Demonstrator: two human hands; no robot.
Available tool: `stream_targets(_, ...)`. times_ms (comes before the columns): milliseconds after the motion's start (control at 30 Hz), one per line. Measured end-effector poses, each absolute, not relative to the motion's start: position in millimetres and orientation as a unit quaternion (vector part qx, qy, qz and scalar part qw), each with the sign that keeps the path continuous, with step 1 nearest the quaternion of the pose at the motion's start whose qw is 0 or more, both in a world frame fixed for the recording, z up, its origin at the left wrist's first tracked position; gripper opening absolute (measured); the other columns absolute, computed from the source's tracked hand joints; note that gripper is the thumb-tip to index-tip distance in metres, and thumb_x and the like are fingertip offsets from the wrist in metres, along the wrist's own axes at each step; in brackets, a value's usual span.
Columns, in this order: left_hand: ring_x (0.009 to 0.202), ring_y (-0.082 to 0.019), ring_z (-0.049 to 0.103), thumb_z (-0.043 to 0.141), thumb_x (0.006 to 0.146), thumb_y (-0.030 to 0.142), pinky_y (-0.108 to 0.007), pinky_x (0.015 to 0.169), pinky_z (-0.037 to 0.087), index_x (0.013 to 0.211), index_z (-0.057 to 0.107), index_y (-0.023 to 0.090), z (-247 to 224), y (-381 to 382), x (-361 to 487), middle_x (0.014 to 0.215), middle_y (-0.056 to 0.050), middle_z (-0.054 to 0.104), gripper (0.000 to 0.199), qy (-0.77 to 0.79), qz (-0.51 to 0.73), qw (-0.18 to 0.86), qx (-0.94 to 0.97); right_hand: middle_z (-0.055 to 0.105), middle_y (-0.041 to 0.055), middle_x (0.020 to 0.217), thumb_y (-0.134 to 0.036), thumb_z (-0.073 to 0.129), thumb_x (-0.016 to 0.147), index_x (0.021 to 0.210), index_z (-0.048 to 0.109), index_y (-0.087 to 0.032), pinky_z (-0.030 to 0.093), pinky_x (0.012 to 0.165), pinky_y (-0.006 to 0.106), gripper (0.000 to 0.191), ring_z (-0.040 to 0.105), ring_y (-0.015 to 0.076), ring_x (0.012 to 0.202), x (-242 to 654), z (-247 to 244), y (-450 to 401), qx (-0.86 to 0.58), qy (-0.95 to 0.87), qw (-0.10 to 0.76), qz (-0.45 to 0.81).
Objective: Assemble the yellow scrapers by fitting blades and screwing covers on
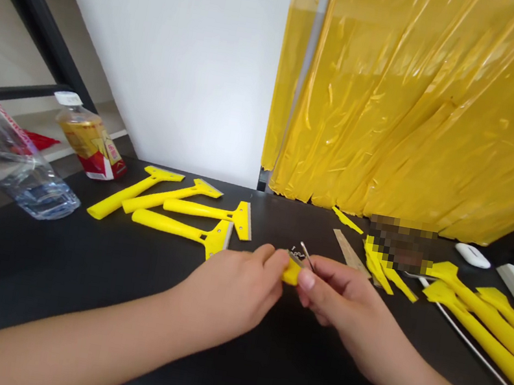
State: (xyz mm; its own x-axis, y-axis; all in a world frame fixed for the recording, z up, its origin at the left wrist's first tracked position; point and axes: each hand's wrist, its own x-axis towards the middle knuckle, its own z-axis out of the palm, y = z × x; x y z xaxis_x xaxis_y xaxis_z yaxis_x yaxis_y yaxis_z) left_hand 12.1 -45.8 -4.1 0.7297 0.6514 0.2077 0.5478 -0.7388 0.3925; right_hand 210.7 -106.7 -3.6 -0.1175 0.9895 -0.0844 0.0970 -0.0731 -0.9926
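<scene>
My left hand (242, 282) is closed around a yellow scraper (291, 272), and only part of its head shows between my hands. Against that head, my right hand (343, 295) pinches a thin metal rod-like tool (307, 255); its exact kind is too small to make out. Small silvery screws (297, 252) lie on the table just behind my fingers. Left of my hands rest several yellow scrapers with blades, among them one scraper (199, 209) pointing right and another scraper (182, 228), partly behind my left hand.
On the right lie yellow scraper handles (476, 321), loose yellow strips (377, 265), blade strips (350, 253), a white cable (472, 350) and a white case (472, 255). A drink bottle (91, 138) and a water bottle (37, 175) are on the left. Yellow plastic sheeting (399, 111) hangs behind the black table (74, 280).
</scene>
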Motion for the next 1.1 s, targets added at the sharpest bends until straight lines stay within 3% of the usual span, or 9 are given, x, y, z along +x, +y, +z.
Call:
stream_targets(100,0.073,-0.024,0.063,0.043,0.102,0.022,-0.032,0.062,0.043,0.109,0.062,0.021,-11,-51,13,0.096,-0.010,0.063,0.020,0.339,0.130,0.088,0.928,0.040,-0.0041,0.066,-0.058,0.075,0.086,0.070,0.054,-0.020,0.019,0.052,0.029,0.047,0.027,0.0101,0.059,206,-6,-109,-0.524,-0.484,0.422,0.560)
stream_targets(200,0.086,-0.028,0.067,0.047,0.102,0.027,-0.037,0.073,0.049,0.115,0.059,0.021,-13,-48,12,0.107,-0.012,0.065,0.018,0.360,0.184,0.119,0.907,0.044,-0.0037,0.069,-0.049,0.075,0.088,0.075,0.057,-0.020,0.017,0.052,0.030,0.037,0.028,0.0100,0.059,210,-10,-105,-0.525,-0.454,0.439,0.571)
stream_targets(300,0.089,-0.024,0.067,0.063,0.097,0.041,-0.036,0.078,0.053,0.124,0.053,0.025,-10,-41,12,0.112,-0.008,0.066,0.033,0.393,0.312,0.277,0.819,0.050,-0.0029,0.073,-0.042,0.077,0.088,0.079,0.060,-0.020,0.017,0.052,0.030,0.030,0.029,0.0095,0.059,220,-14,-96,-0.509,-0.452,0.479,0.555)
stream_targets(400,0.063,-0.013,0.059,0.069,0.093,0.048,-0.028,0.059,0.052,0.131,0.044,0.026,-6,-33,17,0.102,-0.002,0.065,0.050,0.373,0.380,0.510,0.676,0.053,-0.0027,0.074,-0.041,0.078,0.087,0.080,0.061,-0.020,0.018,0.052,0.029,0.028,0.031,0.0089,0.058,228,-17,-88,-0.487,-0.463,0.504,0.542)
stream_targets(533,0.054,-0.011,0.055,0.066,0.096,0.047,-0.022,0.048,0.042,0.110,0.057,0.018,-1,-30,20,0.074,0.002,0.060,0.034,0.321,0.325,0.664,0.592,0.055,-0.0027,0.074,-0.043,0.076,0.089,0.084,0.063,-0.020,0.020,0.053,0.029,0.027,0.033,0.0086,0.057,232,-19,-85,-0.482,-0.489,0.500,0.528)
stream_targets(700,0.041,-0.009,0.046,0.062,0.099,0.048,-0.021,0.044,0.033,0.087,0.066,0.015,-1,-34,19,0.053,0.001,0.056,0.035,0.325,0.268,0.708,0.567,0.052,-0.0036,0.071,-0.047,0.075,0.090,0.082,0.063,-0.020,0.022,0.053,0.029,0.031,0.034,0.0089,0.058,234,-15,-86,-0.482,-0.527,0.462,0.525)
stream_targets(867,0.043,-0.009,0.045,0.067,0.096,0.048,-0.021,0.044,0.036,0.079,0.063,0.016,-6,-31,19,0.054,0.003,0.054,0.036,0.346,0.300,0.705,0.542,0.034,-0.0063,0.059,-0.064,0.062,0.094,0.080,0.067,-0.021,0.021,0.051,0.029,0.045,0.028,0.0100,0.053,245,-10,-81,-0.550,-0.552,0.435,0.451)
stream_targets(967,0.046,-0.008,0.047,0.069,0.095,0.047,-0.021,0.044,0.037,0.074,0.059,0.016,-5,-30,19,0.060,0.002,0.055,0.038,0.368,0.335,0.686,0.530,0.043,-0.0033,0.059,-0.060,0.055,0.098,0.079,0.069,-0.024,0.027,0.053,0.030,0.043,0.038,0.0125,0.055,252,-13,-78,-0.621,-0.623,0.338,0.334)
stream_targets(1100,0.047,-0.008,0.047,0.070,0.094,0.046,-0.022,0.045,0.039,0.074,0.058,0.017,-2,-30,18,0.065,0.002,0.058,0.038,0.380,0.360,0.671,0.526,0.064,-0.0001,0.072,-0.044,0.064,0.094,0.092,0.072,-0.030,0.032,0.057,0.031,0.016,0.054,0.0173,0.064,253,-25,-74,-0.669,-0.695,0.191,0.182)
